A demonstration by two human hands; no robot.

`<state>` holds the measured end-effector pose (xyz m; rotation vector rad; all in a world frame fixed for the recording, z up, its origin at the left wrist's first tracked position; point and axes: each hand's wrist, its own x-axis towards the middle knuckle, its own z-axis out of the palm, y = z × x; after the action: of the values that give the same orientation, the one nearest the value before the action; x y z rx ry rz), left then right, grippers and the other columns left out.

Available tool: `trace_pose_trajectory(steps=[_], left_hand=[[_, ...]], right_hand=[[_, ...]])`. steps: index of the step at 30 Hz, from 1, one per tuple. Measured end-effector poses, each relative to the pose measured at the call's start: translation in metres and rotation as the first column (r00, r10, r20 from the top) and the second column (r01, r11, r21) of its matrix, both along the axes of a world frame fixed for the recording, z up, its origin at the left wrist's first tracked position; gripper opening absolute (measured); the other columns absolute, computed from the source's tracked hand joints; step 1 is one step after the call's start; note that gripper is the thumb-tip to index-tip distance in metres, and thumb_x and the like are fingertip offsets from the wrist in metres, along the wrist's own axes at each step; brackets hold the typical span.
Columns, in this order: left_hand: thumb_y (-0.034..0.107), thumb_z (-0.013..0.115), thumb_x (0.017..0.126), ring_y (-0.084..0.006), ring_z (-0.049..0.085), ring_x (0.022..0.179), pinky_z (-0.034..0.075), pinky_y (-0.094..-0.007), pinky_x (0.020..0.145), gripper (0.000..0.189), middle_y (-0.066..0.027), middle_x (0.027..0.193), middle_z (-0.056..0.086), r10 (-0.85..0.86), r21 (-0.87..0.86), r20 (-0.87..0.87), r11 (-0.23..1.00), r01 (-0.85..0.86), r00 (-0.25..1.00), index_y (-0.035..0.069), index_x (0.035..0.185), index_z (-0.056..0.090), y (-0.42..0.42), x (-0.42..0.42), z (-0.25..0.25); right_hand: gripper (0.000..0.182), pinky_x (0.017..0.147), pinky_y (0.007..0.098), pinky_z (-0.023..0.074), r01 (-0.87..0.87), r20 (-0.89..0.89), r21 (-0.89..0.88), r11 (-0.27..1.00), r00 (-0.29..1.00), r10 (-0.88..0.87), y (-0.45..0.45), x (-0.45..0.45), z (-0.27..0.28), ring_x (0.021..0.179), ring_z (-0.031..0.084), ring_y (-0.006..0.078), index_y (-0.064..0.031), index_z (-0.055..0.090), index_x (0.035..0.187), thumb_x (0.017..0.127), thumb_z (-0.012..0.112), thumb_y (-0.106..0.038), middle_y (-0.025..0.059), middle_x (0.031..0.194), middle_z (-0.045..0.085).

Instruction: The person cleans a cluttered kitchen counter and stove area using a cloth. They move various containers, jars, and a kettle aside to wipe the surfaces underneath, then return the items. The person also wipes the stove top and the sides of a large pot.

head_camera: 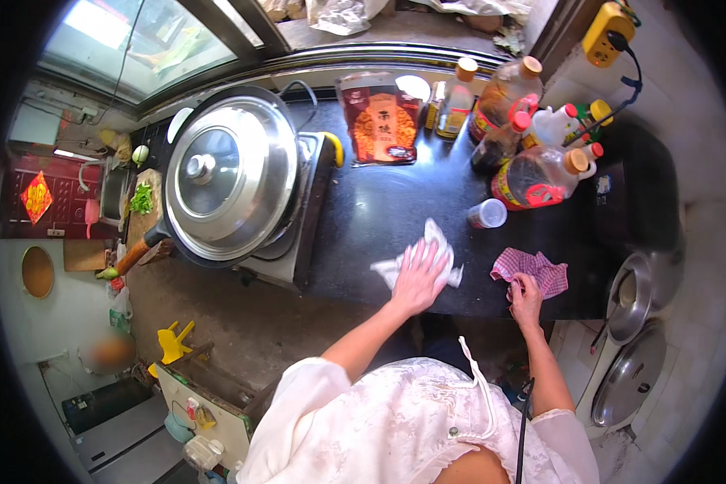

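My left hand (420,277) lies flat, fingers somewhat spread, on a crumpled white cloth (439,237) pressed against the black countertop (363,206). To its right, my right hand (525,297) pinches the lower left edge of a red-and-white checked cloth (544,273) near the counter's front edge. A small plastic jar with a whitish lid (487,214) stands behind the two cloths. Farther back is a red and orange food pouch (382,124). A wok with a domed metal and glass lid (230,175) sits on the stove (305,224) to the left.
Sauce and oil bottles (535,178) crowd the back right. A dark bin-like container (635,181) stands at the far right, near metal bowls (629,302). The wok's wooden handle (134,255) points left, beside a cutting board with chopped greens (141,198). A yellow stool (174,342) stands below.
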<state>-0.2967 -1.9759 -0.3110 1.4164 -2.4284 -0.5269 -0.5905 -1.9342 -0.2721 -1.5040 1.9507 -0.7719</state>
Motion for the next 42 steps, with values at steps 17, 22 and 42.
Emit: trace_pose_trajectory(steps=[17, 22, 42], left_hand=[[0.031, 0.053, 0.097, -0.0469, 0.016, 0.147, 0.015, -0.0574, 0.118, 0.069, -0.0273, 0.159, 0.019, 0.64, -0.044, 0.187, 0.763, -0.644, 0.745, 0.005, 0.155, 0.026, 0.033, 0.14, -0.012], [0.031, 0.061, 0.092, -0.0488, 0.012, 0.148, 0.011, -0.0599, 0.119, 0.075, -0.0277, 0.16, 0.018, 0.516, -0.051, 0.166, 0.855, -0.515, 0.84, 0.002, 0.153, 0.029, 0.058, 0.113, -0.011], [0.036, 0.061, 0.091, -0.0435, 0.023, 0.146, 0.017, -0.0568, 0.118, 0.067, -0.0226, 0.157, 0.029, -0.088, -0.086, 0.033, 0.992, 0.091, 0.996, 0.007, 0.147, 0.041, -0.019, -0.033, -0.006]], right_hand=[[0.034, 0.086, 0.0383, 0.0496, 0.008, 0.002, -0.006, 1.0, 1.0, -0.008, 0.008, 0.034, -0.004, 0.097, 0.062, 0.0308, -0.0029, 0.059, 0.114, 0.081, 0.067, -0.005, 0.014, 0.102, 0.061], [0.057, 0.095, 0.0398, 0.0464, 0.055, -0.09, -0.011, 0.998, 0.994, -0.055, 0.009, 0.033, 0.003, 0.11, 0.056, 0.0357, -0.0041, 0.052, 0.127, 0.074, 0.071, -0.004, 0.0183, 0.119, 0.052], [0.041, 0.096, 0.0345, 0.0473, 0.111, -0.04, -0.083, 0.99, 0.993, -0.114, 0.049, -0.014, -0.002, 0.108, 0.061, 0.0318, -0.0027, 0.066, 0.111, 0.073, 0.057, 0.01, 0.0137, 0.11, 0.065]])
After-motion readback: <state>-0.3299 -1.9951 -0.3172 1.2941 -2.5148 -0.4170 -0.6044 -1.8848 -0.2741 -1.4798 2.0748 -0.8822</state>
